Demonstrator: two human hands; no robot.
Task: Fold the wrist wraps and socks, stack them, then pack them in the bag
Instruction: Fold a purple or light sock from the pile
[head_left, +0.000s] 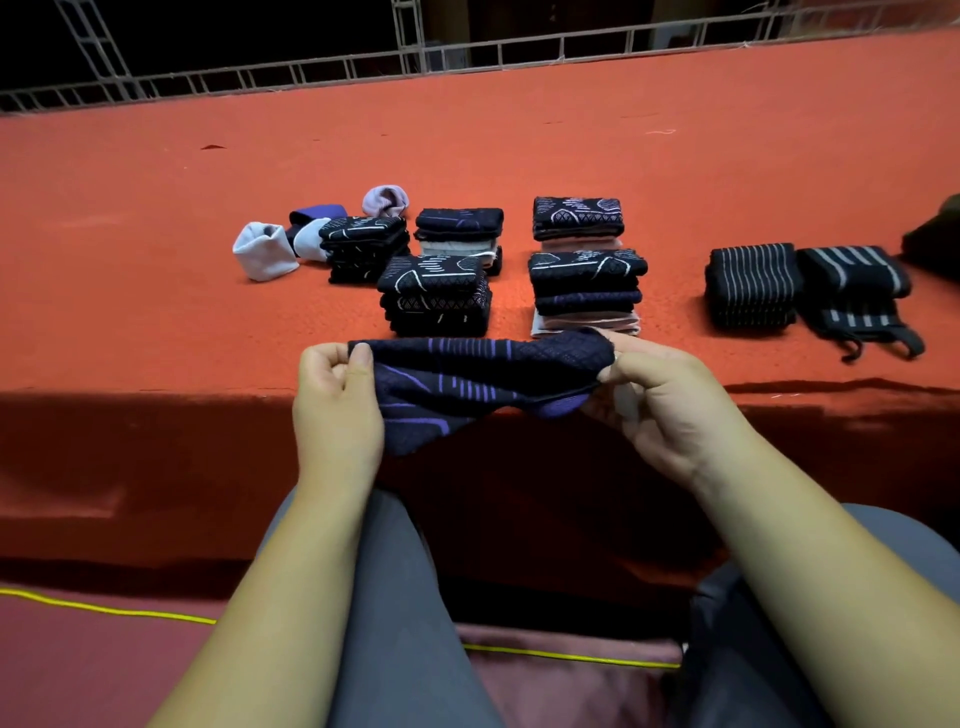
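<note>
I saw the dark knitted sock with purple stripes (483, 379) stretched crosswise; left hand (337, 410) and right hand (670, 410) each pinched one end.

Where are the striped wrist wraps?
Head view: the striped wrist wraps lie on the right of the red table, right of the sock stacks.

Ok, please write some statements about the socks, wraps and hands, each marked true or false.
The left grip and the right grip both hold one dark sock with purple lines. True.
The striped wrist wraps lie left of the sock stacks. False: they lie to the right.
The held sock lies flat on the table. False: it hangs between the grips.
Rolled pale socks sit at the row's left end. True.
</note>
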